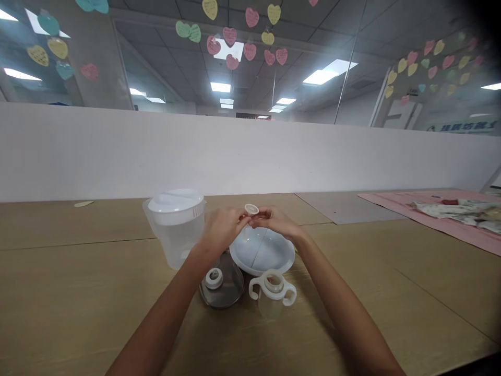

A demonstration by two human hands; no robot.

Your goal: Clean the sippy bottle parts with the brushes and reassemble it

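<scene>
Over the bowl, my left hand [226,225] and my right hand [276,220] meet, fingertips closed on a bottle nipple [251,209], small and cream-translucent with its round rim facing up. Beneath them sits a pale blue-white oval bowl [256,256] with a line across its middle. In front of the bowl stands an uncapped clear baby bottle [271,305] with two white side handles. A white screw ring [214,279] rests on a dark metal tray [226,293], partly behind my left forearm.
A translucent lidded pitcher [176,230] stands left of my left hand. Farther right, a pink cloth [391,201] with a crumpled patterned cloth lies on the wooden table [97,297]. A low white partition [156,156] runs along the back under glass with heart-shaped notes.
</scene>
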